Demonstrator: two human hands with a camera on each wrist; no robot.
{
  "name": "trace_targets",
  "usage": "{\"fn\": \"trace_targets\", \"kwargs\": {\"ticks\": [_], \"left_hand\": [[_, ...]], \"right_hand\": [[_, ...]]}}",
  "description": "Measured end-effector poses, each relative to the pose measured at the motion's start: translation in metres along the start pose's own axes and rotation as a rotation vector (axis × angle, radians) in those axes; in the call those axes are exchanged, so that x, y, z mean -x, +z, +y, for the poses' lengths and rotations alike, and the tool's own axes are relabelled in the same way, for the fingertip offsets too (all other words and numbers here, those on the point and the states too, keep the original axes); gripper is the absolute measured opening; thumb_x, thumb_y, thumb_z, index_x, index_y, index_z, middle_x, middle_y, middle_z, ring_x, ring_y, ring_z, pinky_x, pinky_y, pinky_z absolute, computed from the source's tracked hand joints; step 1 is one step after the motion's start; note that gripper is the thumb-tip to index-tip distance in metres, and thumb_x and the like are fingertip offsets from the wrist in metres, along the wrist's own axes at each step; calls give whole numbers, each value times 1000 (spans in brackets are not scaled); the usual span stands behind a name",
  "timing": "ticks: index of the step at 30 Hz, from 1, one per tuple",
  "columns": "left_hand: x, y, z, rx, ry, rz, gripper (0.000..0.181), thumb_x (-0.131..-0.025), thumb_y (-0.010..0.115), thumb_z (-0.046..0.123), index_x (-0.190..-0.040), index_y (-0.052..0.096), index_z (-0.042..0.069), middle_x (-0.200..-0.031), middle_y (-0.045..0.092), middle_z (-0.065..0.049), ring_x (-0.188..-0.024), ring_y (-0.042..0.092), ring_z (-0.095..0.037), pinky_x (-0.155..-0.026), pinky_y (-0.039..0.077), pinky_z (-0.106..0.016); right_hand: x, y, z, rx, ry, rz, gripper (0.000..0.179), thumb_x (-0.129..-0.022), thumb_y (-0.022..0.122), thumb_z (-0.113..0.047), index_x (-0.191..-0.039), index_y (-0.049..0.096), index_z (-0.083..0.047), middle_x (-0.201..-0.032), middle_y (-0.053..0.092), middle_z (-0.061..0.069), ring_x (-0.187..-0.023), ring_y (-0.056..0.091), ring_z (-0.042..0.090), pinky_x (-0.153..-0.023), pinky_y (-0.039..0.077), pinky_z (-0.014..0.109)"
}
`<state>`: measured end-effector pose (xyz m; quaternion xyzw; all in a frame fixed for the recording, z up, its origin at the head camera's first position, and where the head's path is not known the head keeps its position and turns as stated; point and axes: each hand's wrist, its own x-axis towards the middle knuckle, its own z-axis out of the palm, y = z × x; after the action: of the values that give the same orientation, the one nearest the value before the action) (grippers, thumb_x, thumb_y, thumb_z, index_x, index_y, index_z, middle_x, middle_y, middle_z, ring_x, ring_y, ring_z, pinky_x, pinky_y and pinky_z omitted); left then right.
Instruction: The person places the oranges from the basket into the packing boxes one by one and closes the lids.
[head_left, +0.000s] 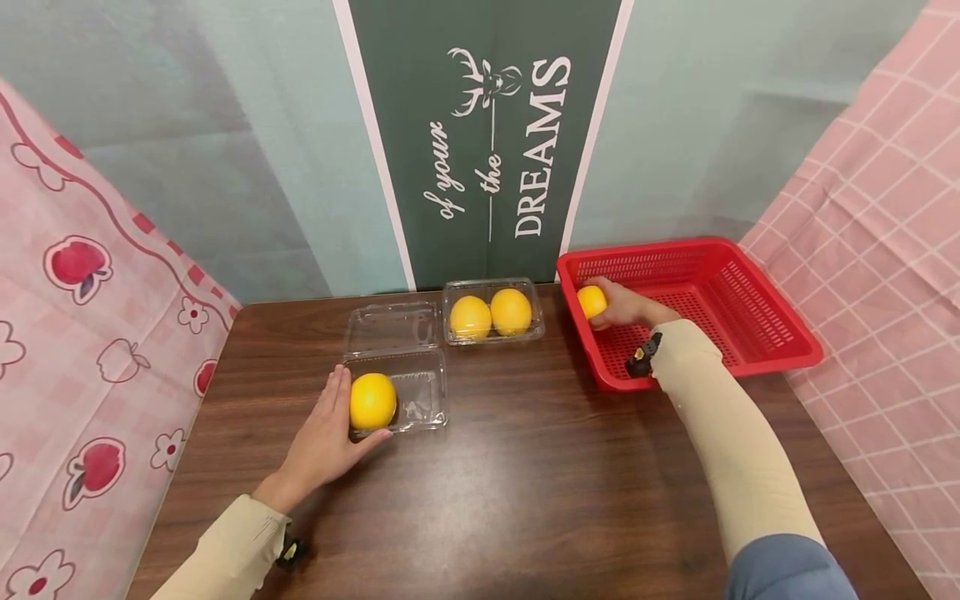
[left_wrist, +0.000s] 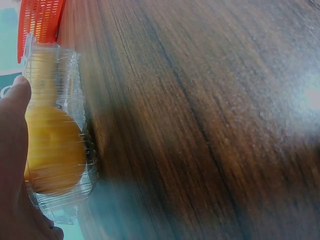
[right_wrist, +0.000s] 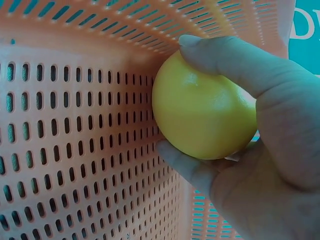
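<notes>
In the head view my right hand (head_left: 624, 303) is inside the red basket (head_left: 772, 350), gripping an orange (head_left: 592, 301) at its left end. The right wrist view shows thumb and fingers curled round this orange (right_wrist: 205, 107), close to the perforated wall. My left hand (head_left: 324, 433) lies along the left side of an open clear plastic clamshell box (head_left: 427, 392), fingers straight and thumb spread at its front edge. One orange (head_left: 372, 401) sits in the left half of that box. Its lid (head_left: 393, 327) is folded back toward the wall.
A second clear box (head_left: 492, 340) with two oranges (head_left: 491, 315) stands at the back, between the open box and the basket. The brown wooden table (head_left: 487, 500) meets a printed cloth wall behind. Pink cloths hang at the left (head_left: 97, 350) and right (head_left: 885, 275).
</notes>
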<state>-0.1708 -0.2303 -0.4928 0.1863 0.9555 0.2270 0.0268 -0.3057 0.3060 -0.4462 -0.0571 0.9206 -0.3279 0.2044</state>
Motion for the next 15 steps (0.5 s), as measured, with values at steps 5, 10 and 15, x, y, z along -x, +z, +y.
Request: {"fn": "trace_targets", "kwargs": {"ticks": [5, 10, 15], "left_hand": [[8, 10, 1, -6, -17, -1, 120, -86, 71, 64, -159, 8, -9, -166, 10, -29, -152, 17, -44, -118, 25, -60], [16, 19, 5, -4, -22, 15, 120, -86, 71, 64, -159, 8, -9, -166, 10, -29, -152, 16, -44, -118, 25, -61], [24, 27, 10, -13, -20, 38, 120, -87, 71, 63, -159, 8, -9, -165, 10, -30, -152, 17, -45, -118, 25, -61]], "right_hand": [[4, 4, 3, 9, -15, 14, 89, -76, 84, -10, -149, 33, -2, -133, 47, 22, -116, 47, 39, -103, 47, 56], [8, 8, 6, 15, -18, 17, 90, -76, 85, -12, -149, 33, -2, -133, 48, 22, -116, 47, 39, -104, 47, 55], [11, 10, 10, 29, -26, 15, 88, -78, 83, -11, -149, 33, -1, -132, 48, 23, -117, 47, 40, -103, 47, 56]]}}
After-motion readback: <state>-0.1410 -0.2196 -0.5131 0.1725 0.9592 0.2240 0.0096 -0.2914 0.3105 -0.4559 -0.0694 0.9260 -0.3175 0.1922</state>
